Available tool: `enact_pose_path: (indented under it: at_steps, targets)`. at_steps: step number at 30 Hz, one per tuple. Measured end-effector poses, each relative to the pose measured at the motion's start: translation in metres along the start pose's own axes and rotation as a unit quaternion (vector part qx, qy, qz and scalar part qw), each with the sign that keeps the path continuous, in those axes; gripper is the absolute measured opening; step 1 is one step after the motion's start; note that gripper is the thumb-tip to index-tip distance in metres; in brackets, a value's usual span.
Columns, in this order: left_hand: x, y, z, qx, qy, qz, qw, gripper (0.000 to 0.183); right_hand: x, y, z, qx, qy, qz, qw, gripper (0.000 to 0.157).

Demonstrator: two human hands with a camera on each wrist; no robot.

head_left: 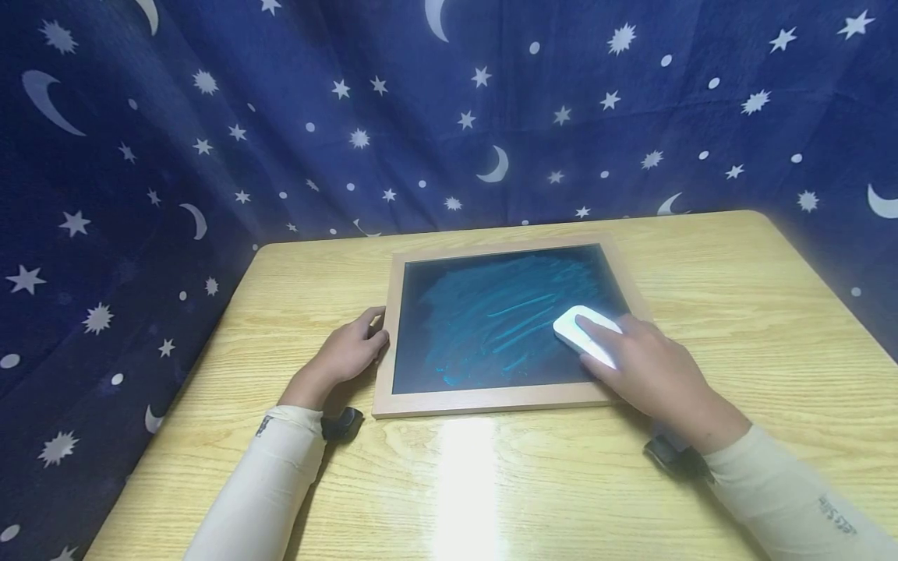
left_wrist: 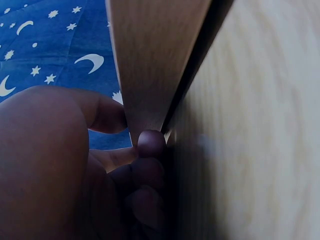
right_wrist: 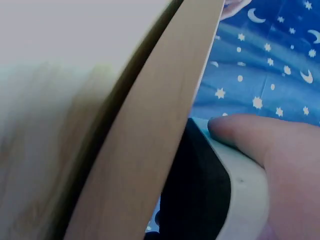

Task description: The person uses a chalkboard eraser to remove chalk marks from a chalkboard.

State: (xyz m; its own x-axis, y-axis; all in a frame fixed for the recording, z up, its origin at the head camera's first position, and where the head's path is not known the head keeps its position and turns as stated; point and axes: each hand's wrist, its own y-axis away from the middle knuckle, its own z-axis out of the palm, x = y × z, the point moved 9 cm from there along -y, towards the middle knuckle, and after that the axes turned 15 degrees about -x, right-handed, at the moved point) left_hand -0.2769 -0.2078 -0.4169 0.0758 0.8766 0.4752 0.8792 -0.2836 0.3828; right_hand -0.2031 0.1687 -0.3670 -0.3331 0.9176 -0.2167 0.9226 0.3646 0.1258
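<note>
A chalkboard (head_left: 491, 402) with a light wooden frame lies on the table, its dark surface smeared with blue-green chalk streaks (head_left: 519, 319). My right hand (head_left: 655, 370) grips a white chalkboard eraser (head_left: 570, 326) over the right part of the board. The right wrist view shows the eraser's black pad (right_wrist: 200, 187) beside the frame's edge, with the thumb (right_wrist: 235, 130) along its white body. At the board's left side, my left hand (head_left: 351, 351) holds the frame. In the left wrist view, its thumb and curled fingers (left_wrist: 150, 172) meet the frame's side wall (left_wrist: 155, 65).
The board lies on a light wood-grain table (head_left: 393, 483) with rounded far corners. Behind and to the left hangs a dark blue curtain (head_left: 407, 156) with moons and stars. Dark wrist cameras (head_left: 342, 425) sit under both wrists, by the pale sleeves (head_left: 259, 483).
</note>
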Motion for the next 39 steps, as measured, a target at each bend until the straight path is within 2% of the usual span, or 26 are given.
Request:
enact_pose_path:
  at_steps: [4,15,30,39]
  targets:
    - [0.0,0.0,0.0,0.0,0.004,0.0,1.0,0.055,0.013,-0.001,-0.002,-0.012,-0.003,0.018,1.0,0.062]
    - [0.0,0.0,-0.001,-0.002,0.004,-0.002,1.0,0.056,0.032,-0.001,-0.007,-0.005,0.008,0.044,0.999,0.061]
    - [-0.002,0.0,0.0,0.0,0.002,-0.004,1.0,0.056,0.027,0.001,-0.008,0.007,0.005,0.026,1.0,0.061]
    - [-0.001,0.0,-0.001,0.004,-0.001,-0.003,1.0,0.056,0.008,0.003,-0.005,0.015,0.0,-0.001,1.0,0.061]
